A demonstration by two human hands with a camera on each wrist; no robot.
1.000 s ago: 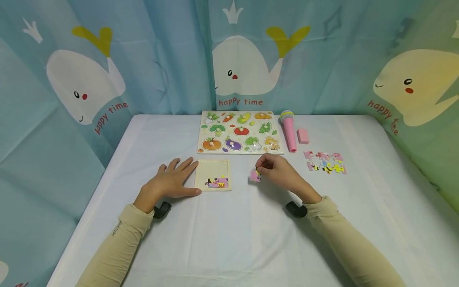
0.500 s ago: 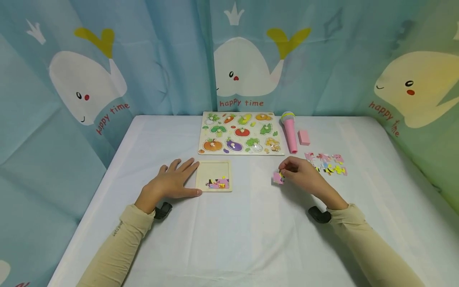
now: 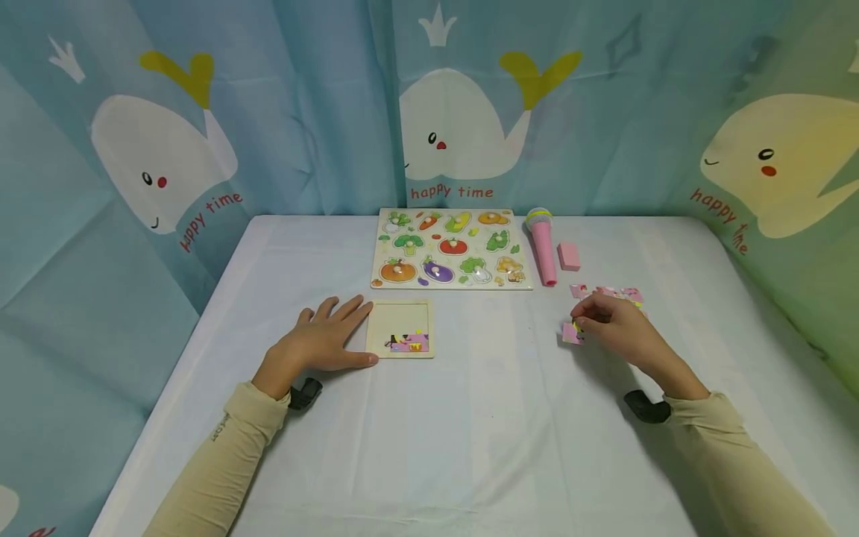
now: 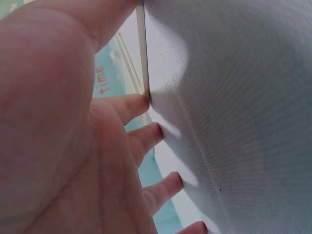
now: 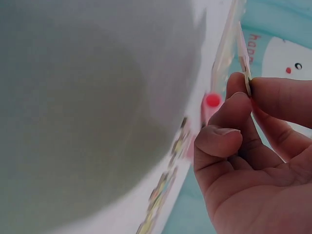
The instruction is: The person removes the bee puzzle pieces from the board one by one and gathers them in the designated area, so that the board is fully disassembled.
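Note:
My left hand lies with its fingers spread at the left side of a square wooden puzzle tray, thumb and fingertips touching its edge. In the tray's lower right part sit pink and yellow jigsaw pieces. Between thumb and fingertips, my right hand pinches a pink jigsaw piece; in the right wrist view the piece shows edge-on, above the cloth. Behind the right hand are several loose jigsaw pieces, partly hidden by it; the right wrist view shows these pieces lying flat in rows.
A vegetable knob-puzzle board lies at the back of the white-clothed table. To its right are a pink toy microphone and a pink block. A blue whale-print curtain hangs behind the table.
My right hand has moved to the right, away from the tray and towards the loose pieces, with the jigsaw piece still pinched. The left hand has stayed at the tray.

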